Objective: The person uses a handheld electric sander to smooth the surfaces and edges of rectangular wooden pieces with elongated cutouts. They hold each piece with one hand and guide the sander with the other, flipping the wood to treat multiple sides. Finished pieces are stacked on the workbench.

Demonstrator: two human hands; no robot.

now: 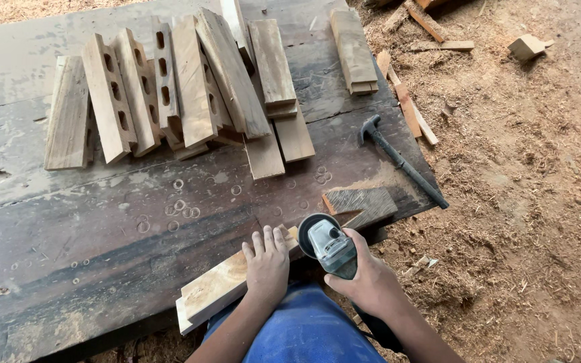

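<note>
Left hand (267, 264) presses flat, fingers open, on the plank (218, 288) at 6 o'clock; my right hand (364, 279) grips the grinder (327, 247), disc apparently at plank's end. Sanding underway; next pass needs steady pressure.

A single head-worn camera looks steeply down from above the person's lap. It faces forward across the dark wooden desk (102, 228), which fills the left and centre of the frame, while the sawdust-covered ground (526, 202) takes the right. The hands sit close at the bottom edge.
</note>
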